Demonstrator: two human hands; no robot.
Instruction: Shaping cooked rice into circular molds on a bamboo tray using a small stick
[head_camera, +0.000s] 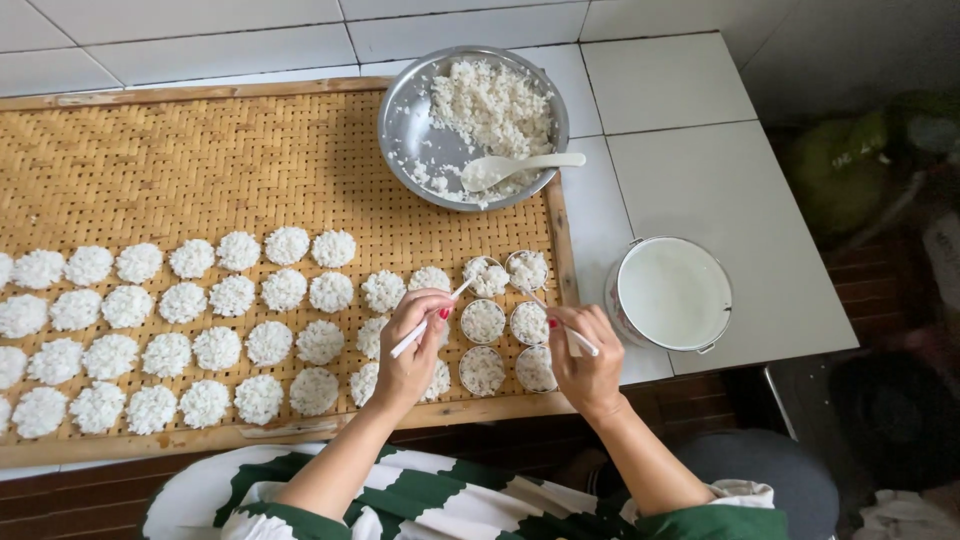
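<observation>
Head view: the left hand (410, 350) sits lower centre of the frame, fingers pinched narrow around a white stick (435, 318) whose long axis runs from lower left to upper right, tip on a rice-filled ring mould (487, 275). The right hand (585, 365), just right of it, has its fingers closed on a second white stick (560, 322) slanting up-left towards the neighbouring ring mould (527, 269). Both moulds lie above the fingers, the right hand slightly nearer its own. All rest on the woven bamboo tray (200, 160) on the tiled bench (700, 170); the metal bowl of rice (472, 126) stands well apart, upper centre.
</observation>
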